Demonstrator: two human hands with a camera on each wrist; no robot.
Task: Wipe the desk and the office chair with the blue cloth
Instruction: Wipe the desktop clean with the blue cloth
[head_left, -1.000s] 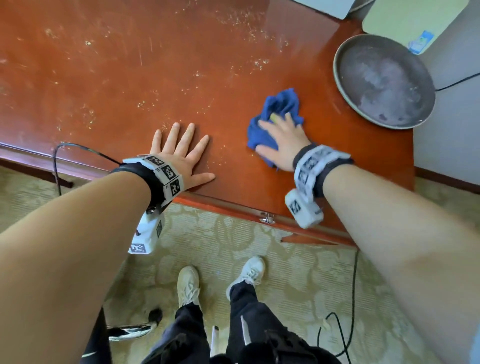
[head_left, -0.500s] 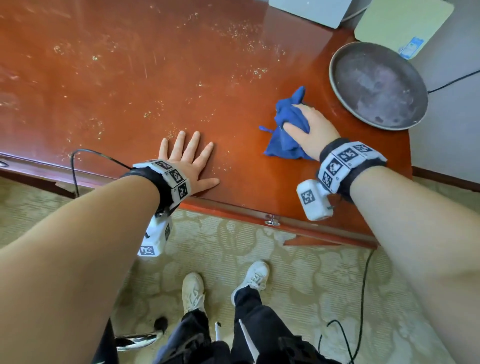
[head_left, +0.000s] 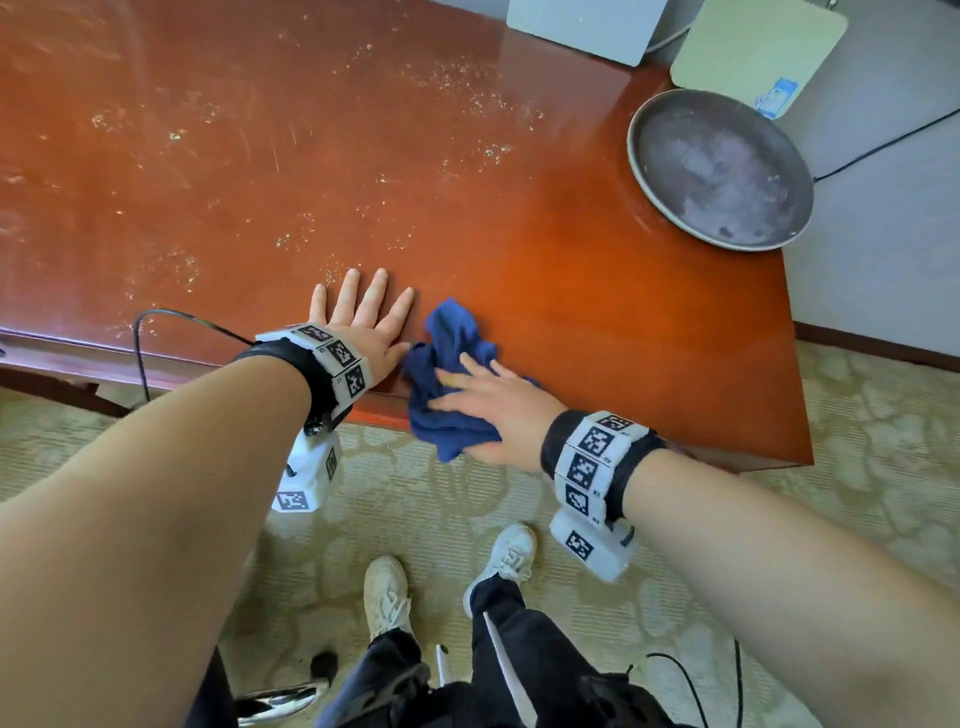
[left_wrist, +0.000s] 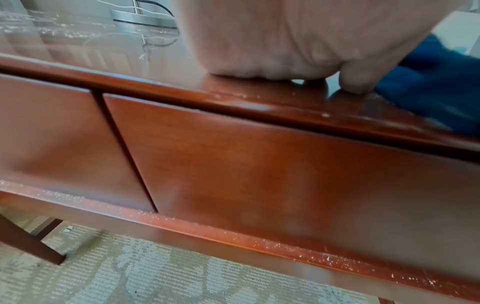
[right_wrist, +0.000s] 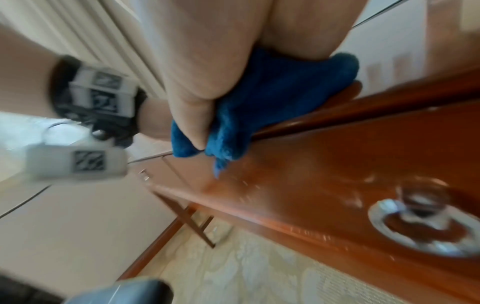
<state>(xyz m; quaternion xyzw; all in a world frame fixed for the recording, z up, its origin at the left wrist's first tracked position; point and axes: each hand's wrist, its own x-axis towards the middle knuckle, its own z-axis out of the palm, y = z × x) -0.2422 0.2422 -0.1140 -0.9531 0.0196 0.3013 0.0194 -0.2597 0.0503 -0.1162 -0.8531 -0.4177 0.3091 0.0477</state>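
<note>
I see the left hand (head_left: 358, 322) flat on the red-brown desk (head_left: 597, 291), fingers straight and spread, holding nothing. Right hand (head_left: 493, 410) presses the blue cloth (head_left: 447, 364) at the desk's near edge, thumb curled into the bunched fabric, cloth touching the left thumb. Pale crumbs scattered over the glossy top left of the hands. Round metal pan (head_left: 719, 169) at far right corner. Patterned beige carpet (head_left: 426, 499) below

Both arms reached forward, hands low in the frame's centre.
The left hand (head_left: 363, 325) lay flat, fingers spread; the right hand (head_left: 491, 410) pressed down, fingers extended, thumb curled.
</note>
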